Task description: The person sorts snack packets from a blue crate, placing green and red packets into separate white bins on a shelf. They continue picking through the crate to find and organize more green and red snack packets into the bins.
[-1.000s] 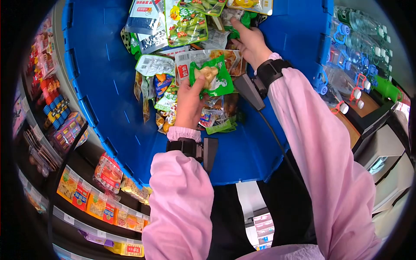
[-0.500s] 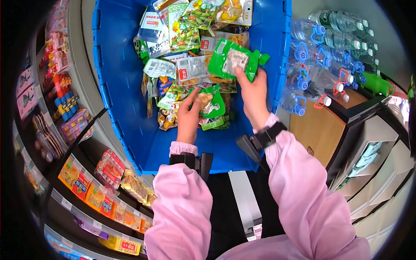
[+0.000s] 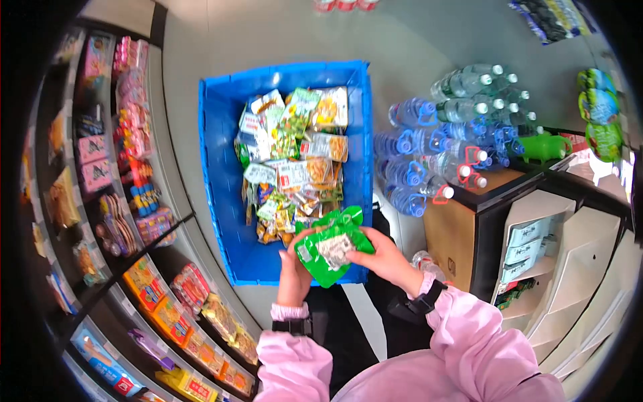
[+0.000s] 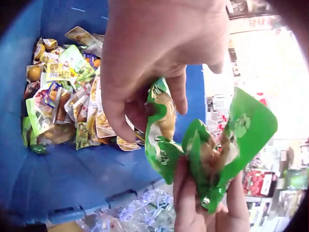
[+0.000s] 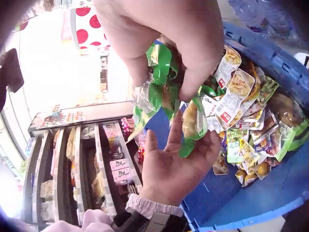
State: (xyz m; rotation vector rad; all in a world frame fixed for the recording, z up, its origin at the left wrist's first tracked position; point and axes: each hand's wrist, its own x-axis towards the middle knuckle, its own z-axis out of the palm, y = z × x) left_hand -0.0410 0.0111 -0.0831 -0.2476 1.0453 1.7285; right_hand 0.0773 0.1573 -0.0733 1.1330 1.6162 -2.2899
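Both hands hold a green snack packet over the near end of a blue crate [image 3: 221,194]. My left hand [image 3: 293,275] pinches one small green packet [image 4: 166,116] with a see-through window showing pale tan food. My right hand [image 3: 383,258] grips a second green packet [image 3: 328,254] by its side, thumb on the pale window; it overlaps the first in the head view. In the left wrist view this second packet [image 4: 246,133] is bent, its edges close beside the first. Several mixed snack packets [image 3: 291,177] lie heaped inside the crate.
Large water bottles [image 3: 415,144] stand right of the crate, beside a wooden cabinet [image 3: 452,244]. Shelves of packaged snacks [image 3: 161,301] run along the left. Grey floor [image 3: 268,40] stretches beyond the crate.
My right hand first reached into the heap, then lifted out a green packet and drew it back beside the left hand's packet. The head view has pulled back, showing the whole crate.
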